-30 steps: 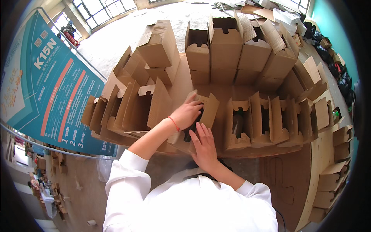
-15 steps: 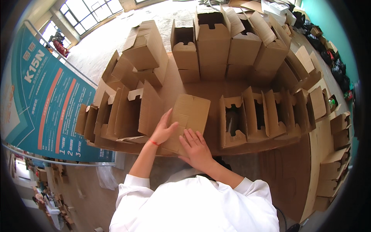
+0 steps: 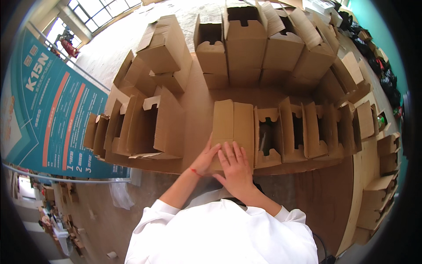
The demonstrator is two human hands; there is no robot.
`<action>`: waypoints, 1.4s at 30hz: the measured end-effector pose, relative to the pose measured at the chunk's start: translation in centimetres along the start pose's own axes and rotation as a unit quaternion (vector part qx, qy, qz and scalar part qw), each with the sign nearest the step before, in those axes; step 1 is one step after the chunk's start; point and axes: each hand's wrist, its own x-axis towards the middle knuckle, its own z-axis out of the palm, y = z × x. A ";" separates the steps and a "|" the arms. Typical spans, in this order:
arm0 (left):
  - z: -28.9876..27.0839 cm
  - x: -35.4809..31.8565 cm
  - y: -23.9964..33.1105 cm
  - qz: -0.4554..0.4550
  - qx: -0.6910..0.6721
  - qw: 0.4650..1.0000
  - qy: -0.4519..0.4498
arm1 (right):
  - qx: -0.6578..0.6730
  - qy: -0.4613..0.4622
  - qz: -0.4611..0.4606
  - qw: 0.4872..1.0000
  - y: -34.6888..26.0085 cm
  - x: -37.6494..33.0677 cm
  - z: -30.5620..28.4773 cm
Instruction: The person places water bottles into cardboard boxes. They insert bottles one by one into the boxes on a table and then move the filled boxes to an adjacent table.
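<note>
A closed brown cardboard box [image 3: 233,121] lies at the near middle of the table, with a seam running along its top. My left hand [image 3: 205,161] grips its near left edge, thumb on top and the other fingers along the side, partly hidden. Flat across the near end of the top rests my right hand [image 3: 236,169], fingers stretched out. Directly right of this box stands an open-topped carton [image 3: 268,160] with a notched flap; something pale shows inside it.
Several open cartons [image 3: 307,141] continue rightward in a row. More open cartons [image 3: 169,127] stand on the left, and taller ones [image 3: 244,53] line the far side. A closed box [image 3: 165,46] sits stacked at the far left. A teal banner [image 3: 57,114] stands beside the table [image 3: 198,97].
The closed box has shifted right and turned straighter, so it now sits beside the open carton row. Both my hands moved right with it, the left one sliding toward its near end.
</note>
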 end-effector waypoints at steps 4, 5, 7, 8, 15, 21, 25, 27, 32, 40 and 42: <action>1.0 0.6 -0.4 0.071 0.017 0.997 0.004 | -0.039 -0.015 0.018 0.999 0.8 0.3 1.1; 0.4 0.6 -0.6 0.090 0.035 0.995 0.009 | -0.041 -0.020 0.017 0.999 0.7 0.4 1.2; 0.2 0.7 -1.5 0.149 0.144 0.975 0.079 | -0.049 -0.027 0.017 0.998 0.8 0.7 1.1; 0.3 0.6 -1.4 0.176 0.197 0.958 0.112 | -0.044 -0.024 0.012 0.999 0.7 0.7 1.0; -1.2 -7.6 7.7 0.503 0.463 0.575 0.450 | -0.057 -0.017 -0.009 0.998 0.9 0.3 1.0; -4.7 -7.9 7.7 0.299 0.657 0.535 0.439 | -0.064 -0.025 -0.058 0.996 1.3 0.0 0.9; -0.4 -7.5 6.2 0.385 0.627 0.545 0.402 | -0.040 -0.016 -0.077 0.996 1.9 -0.1 0.8; 2.1 -8.0 4.7 0.366 0.630 0.578 0.367 | -0.010 -0.015 -0.078 0.997 2.1 -0.5 0.6; 6.3 -8.1 3.3 0.381 0.647 0.572 0.331 | 0.056 -0.010 -0.069 0.996 2.0 -0.3 0.0; -3.8 -13.1 9.6 0.433 0.354 0.637 0.531 | 0.032 0.003 -0.067 0.997 1.7 -0.6 0.3; -9.2 -13.7 9.7 0.501 0.265 0.636 0.523 | 0.058 0.010 -0.045 0.997 1.1 -0.1 0.1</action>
